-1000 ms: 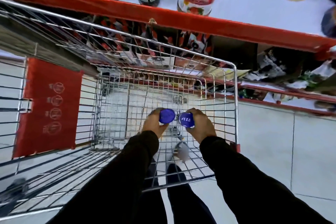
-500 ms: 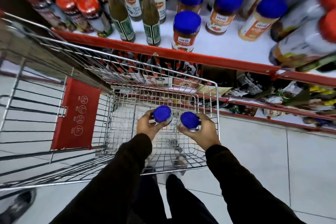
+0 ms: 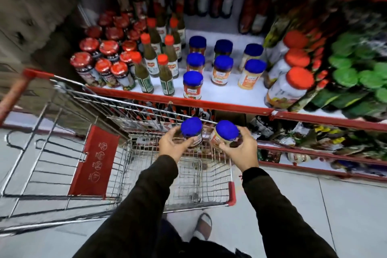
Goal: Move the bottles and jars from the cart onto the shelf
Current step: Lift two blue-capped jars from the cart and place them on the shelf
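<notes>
Above the cart (image 3: 146, 174), left hand (image 3: 172, 147) holds one jar (image 3: 191, 133) and right hand (image 3: 240, 150) holds another jar (image 3: 225, 135), both upright by their sides, ready to go on the shelf (image 3: 226, 90) with the other blue lids.

You wear long dark sleeves (image 3: 146, 205) to the wrists, dark trousers, and a strapped sandal (image 3: 203, 226) over a pale sock.

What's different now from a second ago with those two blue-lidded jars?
Both jars have come up out of the cart basket toward the shelf: the left hand lifted the left jar, the right hand the right jar, which now tilts. The view also swung up to show the shelf. Each hand's grip is unchanged; nothing was released.
</notes>
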